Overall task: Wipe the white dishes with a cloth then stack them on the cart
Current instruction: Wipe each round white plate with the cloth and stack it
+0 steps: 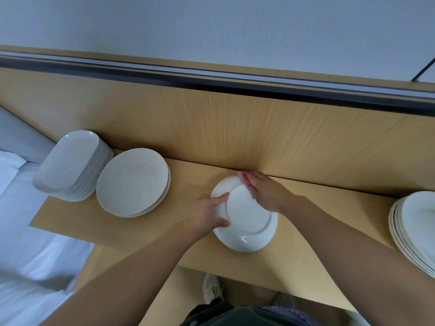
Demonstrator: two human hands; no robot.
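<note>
A white round plate point(249, 222) lies upside down on the wooden surface point(306, 231) in the middle of the view. My left hand point(209, 214) grips its left rim, thumb and forefinger curled over the edge. My right hand point(266, 191) presses a pink cloth point(244, 178) against the plate's far rim with its fingers laid flat; only a strip of the cloth shows past the fingers.
A stack of oblong white dishes point(70, 165) and a stack of round white plates point(133, 182) stand at the left. Another stack of white plates point(414, 227) sits at the right edge. A wooden back panel point(211, 128) rises behind. White bedding point(28, 243) lies lower left.
</note>
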